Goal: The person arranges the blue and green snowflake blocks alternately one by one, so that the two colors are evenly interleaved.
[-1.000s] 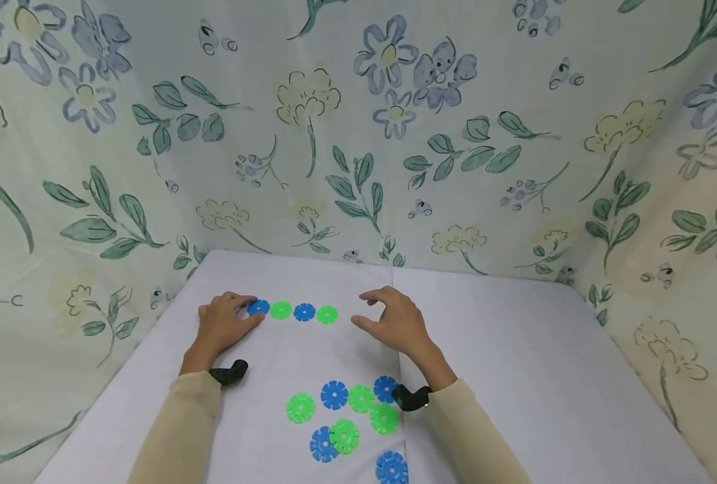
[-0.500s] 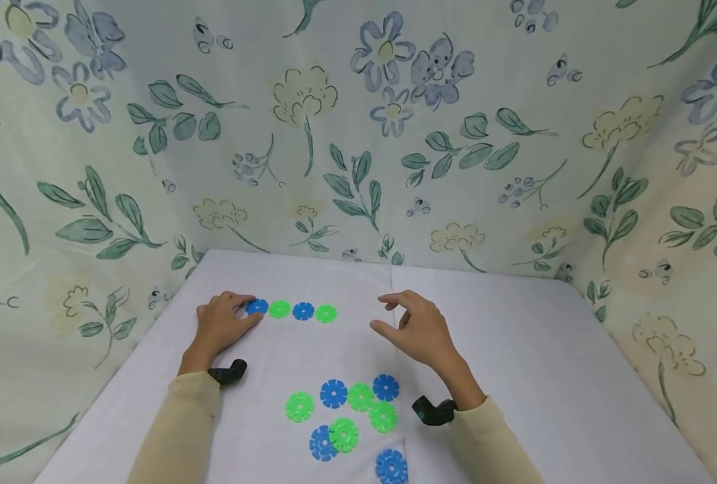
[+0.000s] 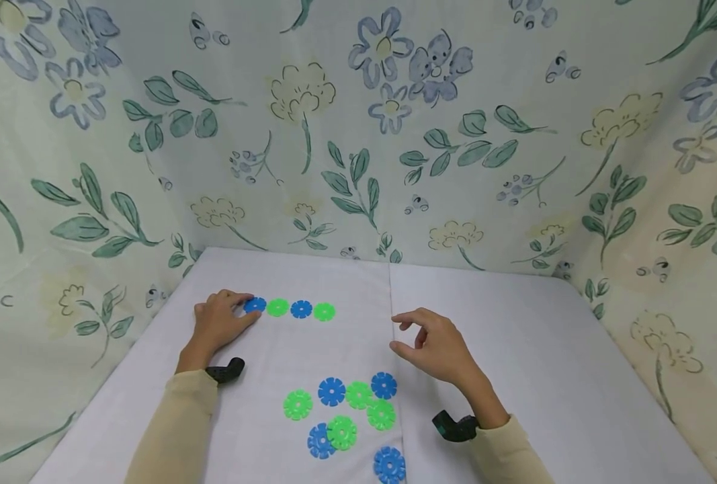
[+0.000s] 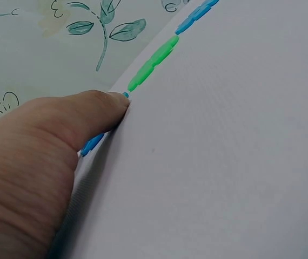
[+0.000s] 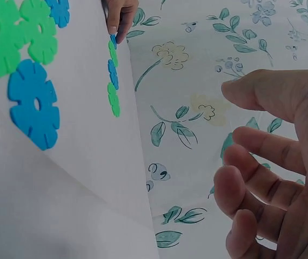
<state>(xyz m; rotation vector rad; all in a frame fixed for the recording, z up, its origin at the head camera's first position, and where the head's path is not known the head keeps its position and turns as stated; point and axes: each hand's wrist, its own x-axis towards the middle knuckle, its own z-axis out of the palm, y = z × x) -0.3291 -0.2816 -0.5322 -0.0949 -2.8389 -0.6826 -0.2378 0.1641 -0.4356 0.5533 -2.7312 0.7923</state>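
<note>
A row of notched plastic building discs lies at the back left, alternating blue and green. My left hand [image 3: 220,320] holds the blue disc [image 3: 255,304] at the row's left end between thumb and forefinger. In the left wrist view the thumb [image 4: 97,110] lies at that disc's edge and partly covers it. To its right follow a green disc [image 3: 277,307], a blue disc [image 3: 301,309] and another green disc [image 3: 324,311]. My right hand [image 3: 441,344] hovers right of the row, holding nothing; its fingers are loosely bent and its thumb stands apart.
Nearer the front lies a loose group of discs, among them a green disc [image 3: 298,405], a blue disc [image 3: 331,391] and a blue disc [image 3: 390,464]. One green disc [image 3: 342,432] overlaps a blue disc [image 3: 319,441]. Floral cloth [image 3: 358,134] surrounds the white table [image 3: 515,336].
My right hand has moved right and toward the front, away from the row's right end. My left hand keeps its place at the leftmost blue disc, and the discs have stayed put.
</note>
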